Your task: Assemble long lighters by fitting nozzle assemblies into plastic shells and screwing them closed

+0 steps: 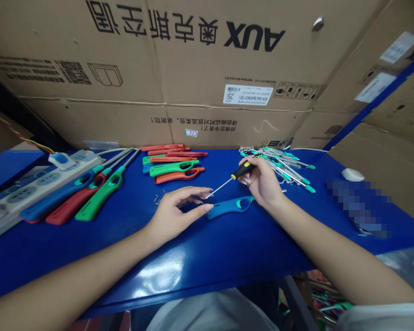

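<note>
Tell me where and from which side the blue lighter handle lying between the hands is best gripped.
Grip the blue lighter handle on its plain left half, probably from above, pinching its two long edges. It lies flat, and that end is free beside the left hand; the looped end sits by the right hand, which holds a screwdriver.

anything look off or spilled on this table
Only the tiny metal parts lying loose on the blue table by the left hand; nothing holds them. The lighter bodies sit in tidy piles.
</note>
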`<state>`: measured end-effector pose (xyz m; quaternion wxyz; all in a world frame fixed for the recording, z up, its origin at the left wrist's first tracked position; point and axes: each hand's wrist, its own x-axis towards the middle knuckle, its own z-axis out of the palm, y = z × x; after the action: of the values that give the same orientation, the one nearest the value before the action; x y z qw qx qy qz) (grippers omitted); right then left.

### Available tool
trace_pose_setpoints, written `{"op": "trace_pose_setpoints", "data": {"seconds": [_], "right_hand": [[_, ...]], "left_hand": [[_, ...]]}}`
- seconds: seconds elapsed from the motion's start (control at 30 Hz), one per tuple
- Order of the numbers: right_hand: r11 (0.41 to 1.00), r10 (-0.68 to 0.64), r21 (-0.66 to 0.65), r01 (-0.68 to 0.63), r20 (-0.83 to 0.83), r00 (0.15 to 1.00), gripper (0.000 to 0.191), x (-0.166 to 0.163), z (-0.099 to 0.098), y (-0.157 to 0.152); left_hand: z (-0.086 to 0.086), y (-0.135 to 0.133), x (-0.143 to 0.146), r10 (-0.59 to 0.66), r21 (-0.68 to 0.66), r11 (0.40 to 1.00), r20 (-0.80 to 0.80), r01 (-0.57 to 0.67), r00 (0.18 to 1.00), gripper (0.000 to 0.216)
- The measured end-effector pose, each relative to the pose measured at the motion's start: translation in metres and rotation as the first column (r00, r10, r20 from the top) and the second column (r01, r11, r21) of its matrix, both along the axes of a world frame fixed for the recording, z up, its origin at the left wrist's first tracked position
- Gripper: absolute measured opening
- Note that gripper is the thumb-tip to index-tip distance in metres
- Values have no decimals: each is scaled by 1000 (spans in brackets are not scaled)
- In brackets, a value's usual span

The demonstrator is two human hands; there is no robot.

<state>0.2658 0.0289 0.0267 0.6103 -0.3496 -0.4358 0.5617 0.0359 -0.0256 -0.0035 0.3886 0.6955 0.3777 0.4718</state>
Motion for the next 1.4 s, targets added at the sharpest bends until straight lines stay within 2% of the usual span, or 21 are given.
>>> {"op": "trace_pose_setpoints", "data": {"seconds": [0.13, 0.2, 0.63, 0.8, 0.97, 1.4], "right_hand": [[1000, 22, -9, -22, 5, 1000, 15, -2, 0, -2], [1000, 18, -3, -18, 2, 1000, 15, -2, 0, -2], [1000, 18, 16, -19, 57, 998, 17, 0, -1, 0], [999, -6, 34, 4, 56, 998, 16, 1, -2, 0], [1000, 5, 0, -5, 23, 1000, 17, 1, 0, 1], [999, -23, 46, 20, 82, 996, 16, 2, -1, 3]], "left_hand": [[3, 0, 0, 7, 112, 994, -18, -5, 1000, 8], [4, 0, -1, 10, 151, 989, -18, -7, 1000, 5], [4, -1, -1, 10, 182, 983, -87, 7, 996, 8], [5, -1, -1, 9, 181, 983, -81, 6, 997, 7], [5, -1, -1, -2, 187, 982, -84, 18, 996, 7], [6, -1, -1, 14, 178, 984, -88, 2, 996, 14]]}}
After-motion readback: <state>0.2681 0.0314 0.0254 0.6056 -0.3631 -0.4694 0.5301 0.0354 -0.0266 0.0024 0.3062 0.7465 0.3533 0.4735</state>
